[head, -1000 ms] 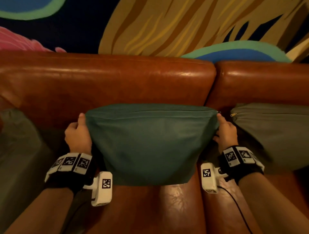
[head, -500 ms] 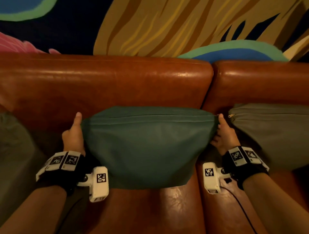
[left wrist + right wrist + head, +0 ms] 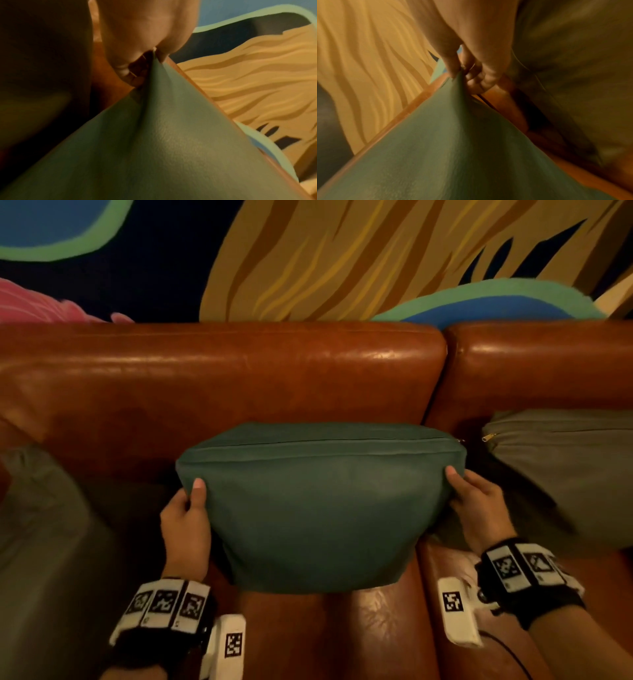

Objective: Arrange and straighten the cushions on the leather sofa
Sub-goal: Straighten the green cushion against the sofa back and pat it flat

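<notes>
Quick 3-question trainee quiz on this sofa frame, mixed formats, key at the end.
1. True or false: both hands pinch the upper corners of the teal cushion.
2. Multiple choice: the grey-green cushion lies A) to the right of the teal one, B) on top of it, C) on the floor.
3. Fill in: the teal cushion stands against the sofa's leather ____.

Key:
1. True: the left hand and the right hand each pinch a corner between thumb and fingers.
2. A
3. backrest
</notes>
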Demonstrator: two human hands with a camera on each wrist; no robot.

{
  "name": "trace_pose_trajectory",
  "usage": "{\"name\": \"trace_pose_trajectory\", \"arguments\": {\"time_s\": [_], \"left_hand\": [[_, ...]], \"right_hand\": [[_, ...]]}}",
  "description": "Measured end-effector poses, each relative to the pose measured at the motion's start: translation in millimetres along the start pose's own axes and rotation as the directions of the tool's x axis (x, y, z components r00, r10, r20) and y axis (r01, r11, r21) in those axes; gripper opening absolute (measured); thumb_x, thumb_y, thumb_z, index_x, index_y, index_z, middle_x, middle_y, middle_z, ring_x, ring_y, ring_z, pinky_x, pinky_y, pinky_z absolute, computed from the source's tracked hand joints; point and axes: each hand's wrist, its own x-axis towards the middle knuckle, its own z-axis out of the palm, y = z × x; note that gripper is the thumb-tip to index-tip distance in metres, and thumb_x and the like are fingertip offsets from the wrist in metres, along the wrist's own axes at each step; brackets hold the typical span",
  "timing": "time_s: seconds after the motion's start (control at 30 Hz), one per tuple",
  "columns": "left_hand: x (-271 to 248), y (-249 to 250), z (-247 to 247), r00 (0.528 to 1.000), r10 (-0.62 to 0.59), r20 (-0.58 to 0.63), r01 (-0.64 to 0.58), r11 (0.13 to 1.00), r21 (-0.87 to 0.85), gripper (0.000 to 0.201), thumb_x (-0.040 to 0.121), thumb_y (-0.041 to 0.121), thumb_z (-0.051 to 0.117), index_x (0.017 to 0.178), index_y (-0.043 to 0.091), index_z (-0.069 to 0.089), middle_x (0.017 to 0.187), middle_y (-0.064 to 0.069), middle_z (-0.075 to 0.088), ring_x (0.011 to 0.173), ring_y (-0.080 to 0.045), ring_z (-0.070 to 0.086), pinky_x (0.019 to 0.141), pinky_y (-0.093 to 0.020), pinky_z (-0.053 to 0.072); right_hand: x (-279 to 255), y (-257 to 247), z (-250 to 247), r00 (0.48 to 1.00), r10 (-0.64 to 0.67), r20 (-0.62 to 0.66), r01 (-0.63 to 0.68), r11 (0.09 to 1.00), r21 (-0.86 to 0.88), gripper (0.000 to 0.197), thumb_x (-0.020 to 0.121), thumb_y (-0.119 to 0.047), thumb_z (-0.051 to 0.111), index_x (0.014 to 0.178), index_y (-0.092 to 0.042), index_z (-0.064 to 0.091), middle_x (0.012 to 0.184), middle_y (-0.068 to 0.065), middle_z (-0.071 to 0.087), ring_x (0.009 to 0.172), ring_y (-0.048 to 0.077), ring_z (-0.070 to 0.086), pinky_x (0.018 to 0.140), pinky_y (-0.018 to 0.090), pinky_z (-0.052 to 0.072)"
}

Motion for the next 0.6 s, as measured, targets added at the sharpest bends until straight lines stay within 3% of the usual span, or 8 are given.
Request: {"name": "trace_pose_trajectory", "arguments": {"time_s": [0.1,0.2,0.27,0.3,0.37,0.43,0.5,0.6], "left_hand": [[-2,-4,1,0.997,0.066,-0.029,-0.065,0.998,0.019,0.019,0.096,0.029,0.055,0.092,0.013,0.066,0.088,0.000,0.066,0.081,-0.008,0.059,0.076,-0.025,0.048],[1,-20,4,0.996,0.067,-0.054,-0.061,0.993,0.101,0.031,0.092,0.033,0.061,0.067,0.014,0.059,0.070,-0.004,0.060,0.068,-0.011,0.053,0.072,-0.032,0.045],[2,-24,7,0.997,0.019,-0.069,-0.012,0.995,0.099,0.036,0.091,0.033,0.063,0.062,0.013,0.052,0.065,-0.005,0.054,0.064,-0.011,0.049,0.072,-0.035,0.042],[6,-22,10,0.997,-0.005,-0.072,0.008,0.999,0.050,0.032,0.090,0.032,0.063,0.065,0.014,0.053,0.069,-0.004,0.056,0.067,-0.011,0.051,0.075,-0.036,0.043],[17,-11,14,0.994,-0.065,-0.083,0.058,0.995,-0.079,0.019,0.089,0.032,0.064,0.086,0.014,0.060,0.089,-0.005,0.062,0.084,-0.014,0.057,0.085,-0.037,0.046],[32,4,18,0.994,-0.084,-0.070,0.072,0.985,-0.160,0.037,0.089,0.032,0.065,0.118,0.010,0.057,0.109,-0.006,0.061,0.098,-0.015,0.059,0.092,-0.032,0.047],[42,20,19,0.999,0.025,-0.025,-0.028,0.994,-0.102,0.042,0.091,0.021,0.063,0.129,0.007,0.053,0.113,-0.007,0.061,0.102,-0.016,0.060,0.093,-0.029,0.048],[56,25,10,0.987,0.158,-0.001,-0.157,0.985,0.068,0.036,0.089,0.015,0.065,0.122,0.002,0.058,0.108,-0.012,0.065,0.099,-0.021,0.064,0.094,-0.035,0.050]], "right_hand": [[-4,-5,-6,0.988,-0.133,-0.078,0.130,0.991,-0.041,0.006,0.091,-0.015,0.065,0.086,-0.013,0.069,0.075,-0.005,0.075,0.070,0.003,0.071,0.059,0.016,0.055],[7,6,-8,0.990,-0.082,-0.112,0.078,0.996,-0.038,0.015,0.089,-0.013,0.068,0.076,-0.015,0.063,0.070,-0.004,0.074,0.067,0.007,0.070,0.056,0.018,0.055],[12,8,-10,0.996,-0.037,-0.081,0.036,0.999,-0.021,0.012,0.084,-0.015,0.073,0.077,-0.016,0.064,0.072,-0.005,0.076,0.076,0.010,0.071,0.058,0.018,0.055],[16,5,-11,0.997,-0.035,-0.071,0.034,0.999,-0.017,0.012,0.080,-0.018,0.076,0.085,-0.016,0.066,0.079,-0.004,0.077,0.084,0.012,0.070,0.063,0.020,0.056],[23,-9,-12,0.998,-0.036,-0.052,0.036,0.999,0.005,0.032,0.083,-0.022,0.074,0.112,-0.012,0.064,0.102,0.000,0.075,0.101,0.014,0.068,0.077,0.024,0.054],[28,-26,-10,1.000,-0.005,0.010,0.005,1.000,0.010,0.038,0.094,-0.030,0.062,0.127,-0.012,0.060,0.118,0.000,0.070,0.111,0.013,0.065,0.087,0.025,0.050],[29,-37,-11,1.000,-0.003,0.027,0.004,1.000,-0.011,0.030,0.096,-0.033,0.058,0.117,-0.012,0.065,0.116,0.000,0.071,0.107,0.011,0.066,0.088,0.025,0.051],[30,-40,-8,0.997,-0.066,-0.029,0.061,0.990,-0.126,0.017,0.094,-0.030,0.064,0.091,-0.015,0.069,0.103,0.003,0.073,0.091,0.011,0.071,0.076,0.023,0.054]]}}
